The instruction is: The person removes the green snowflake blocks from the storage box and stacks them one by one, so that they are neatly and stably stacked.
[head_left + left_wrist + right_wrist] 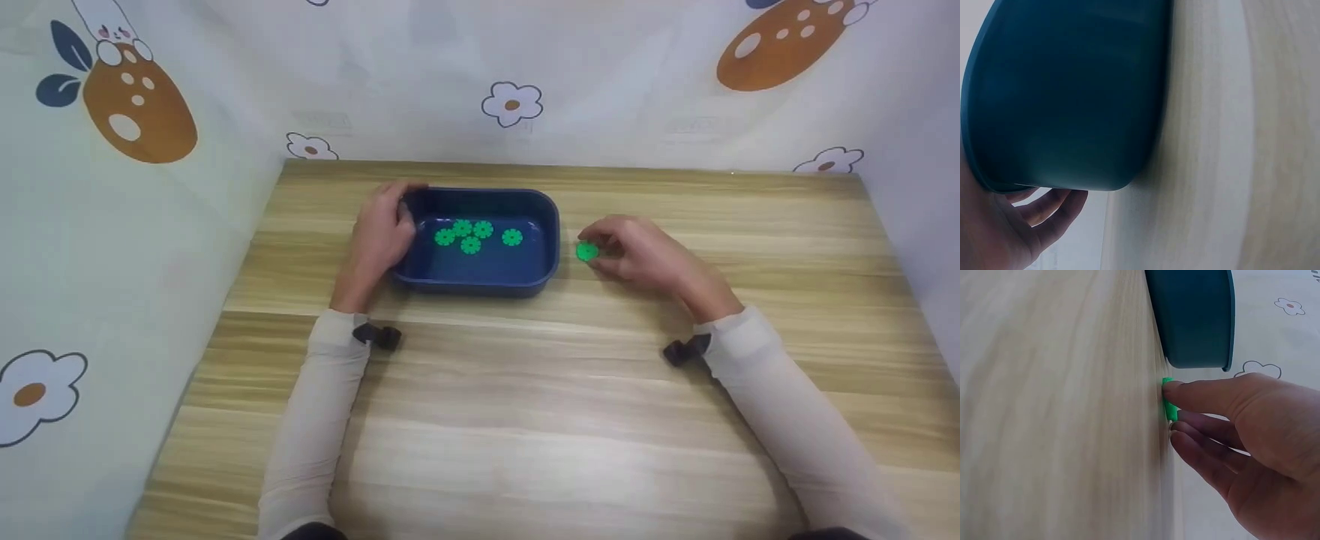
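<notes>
A dark blue rectangular tub (480,279) stands on the wooden table, with several green notched plastic discs (470,245) lying flat on its bottom. My left hand (381,234) grips the tub's left end, thumb over the rim and fingers along the outside; the left wrist view shows those fingers (1061,216) under the tub's edge. Just right of the tub, my right hand (641,251) pinches another green notched disc (587,251) between thumb and fingers. In the right wrist view this disc (1169,402) is edge-on, low at the table surface, partly covered by the thumb.
The wood-grain table (525,390) extends in front of the tub and to both sides. Behind it and at the left hangs a pale wall covering (420,90) printed with flowers and orange shapes. Small black wrist cameras (684,351) sit on both sleeves.
</notes>
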The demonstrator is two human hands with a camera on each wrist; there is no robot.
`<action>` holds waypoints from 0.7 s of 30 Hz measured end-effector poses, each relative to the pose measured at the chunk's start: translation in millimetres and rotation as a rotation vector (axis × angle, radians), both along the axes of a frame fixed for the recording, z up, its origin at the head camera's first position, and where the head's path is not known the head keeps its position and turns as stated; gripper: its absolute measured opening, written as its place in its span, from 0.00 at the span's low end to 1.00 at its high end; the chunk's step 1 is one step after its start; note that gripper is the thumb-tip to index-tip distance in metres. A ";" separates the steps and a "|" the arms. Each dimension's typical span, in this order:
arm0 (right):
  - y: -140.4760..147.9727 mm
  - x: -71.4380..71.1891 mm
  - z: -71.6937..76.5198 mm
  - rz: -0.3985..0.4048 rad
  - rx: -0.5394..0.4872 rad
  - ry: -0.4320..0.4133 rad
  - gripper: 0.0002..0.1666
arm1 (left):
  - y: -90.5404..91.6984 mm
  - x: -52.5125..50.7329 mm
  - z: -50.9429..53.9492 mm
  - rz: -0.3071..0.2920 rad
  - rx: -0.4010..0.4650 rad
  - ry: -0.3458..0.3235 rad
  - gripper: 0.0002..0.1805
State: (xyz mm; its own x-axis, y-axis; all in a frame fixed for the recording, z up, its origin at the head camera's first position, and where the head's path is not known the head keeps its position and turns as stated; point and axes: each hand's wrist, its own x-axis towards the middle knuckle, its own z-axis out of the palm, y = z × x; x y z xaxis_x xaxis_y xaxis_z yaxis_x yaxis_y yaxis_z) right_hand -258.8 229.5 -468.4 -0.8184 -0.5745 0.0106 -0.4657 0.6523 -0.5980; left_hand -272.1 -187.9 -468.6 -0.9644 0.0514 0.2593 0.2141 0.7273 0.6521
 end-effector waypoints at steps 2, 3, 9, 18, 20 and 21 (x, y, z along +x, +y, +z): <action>-0.1 -0.2 -0.3 -0.002 -0.004 -0.005 0.22 | -0.2 -0.1 -0.2 0.000 -0.002 -0.002 0.28; -0.1 -0.2 -0.5 -0.002 -0.006 -0.005 0.22 | -0.2 -0.3 -0.3 -0.001 -0.004 -0.002 0.28; -0.2 -0.5 -1.2 0.001 -0.016 0.001 0.22 | -0.5 -0.4 0.1 -0.002 -0.012 0.006 0.27; -0.8 0.0 -1.7 0.007 -0.028 0.012 0.23 | -1.1 -1.2 -0.7 -0.004 -0.017 0.004 0.28; -0.9 -0.3 -2.0 0.011 -0.032 0.011 0.23 | -1.4 -1.2 -1.2 -0.005 -0.019 0.009 0.28; -0.9 -0.4 -2.1 0.013 -0.033 0.010 0.23 | -1.4 -0.9 -1.3 -0.005 -0.019 0.013 0.28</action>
